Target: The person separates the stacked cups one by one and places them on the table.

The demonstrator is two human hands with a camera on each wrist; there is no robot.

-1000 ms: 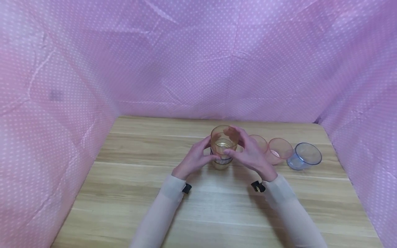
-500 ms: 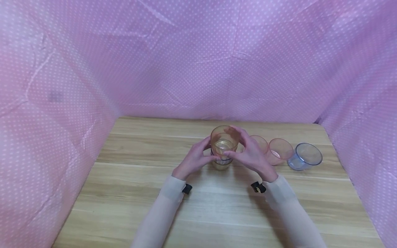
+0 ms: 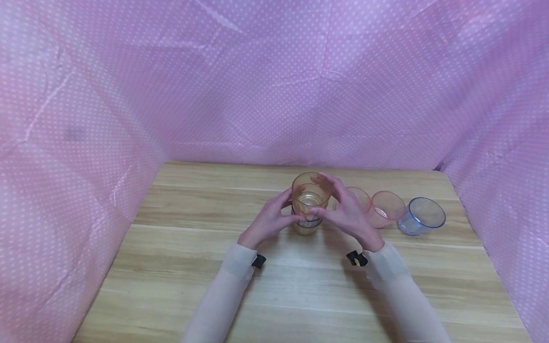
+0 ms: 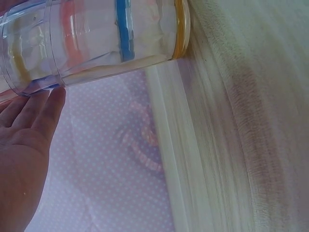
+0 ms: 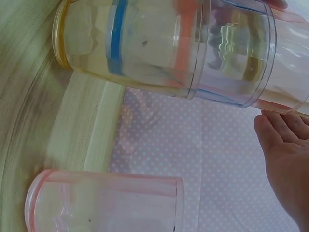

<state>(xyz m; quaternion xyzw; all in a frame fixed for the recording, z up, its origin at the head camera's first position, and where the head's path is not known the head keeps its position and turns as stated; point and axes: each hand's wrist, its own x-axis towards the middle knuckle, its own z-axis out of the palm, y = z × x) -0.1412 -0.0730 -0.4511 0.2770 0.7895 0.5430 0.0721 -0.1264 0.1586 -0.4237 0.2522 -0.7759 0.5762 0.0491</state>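
A stack of nested clear cups (image 3: 307,223) stands upright on the wooden table, with a yellow-tinted cup (image 3: 311,183) uppermost. My left hand (image 3: 271,218) holds the upper part of the stack from the left, thumb at the front. From the right, my right hand (image 3: 348,213) grips the same part, its thumb across the front and fingers behind. Yellow, red and blue bands show through the stacked cups (image 4: 96,38) in the left wrist view. In the right wrist view the stack (image 5: 149,48) has a yellow base resting on the table.
Right of the stack stand a pink cup (image 3: 359,197) partly behind my right hand, another pink cup (image 3: 388,209) and a blue cup (image 3: 422,216). A pink cup (image 5: 106,203) shows in the right wrist view. Pink dotted cloth (image 3: 300,95) surrounds the table (image 3: 171,267).
The uppermost yellow-tinted cup shifts very slightly. Both hands keep their hold in nearly the same place, and the cups on the right stay where they were.
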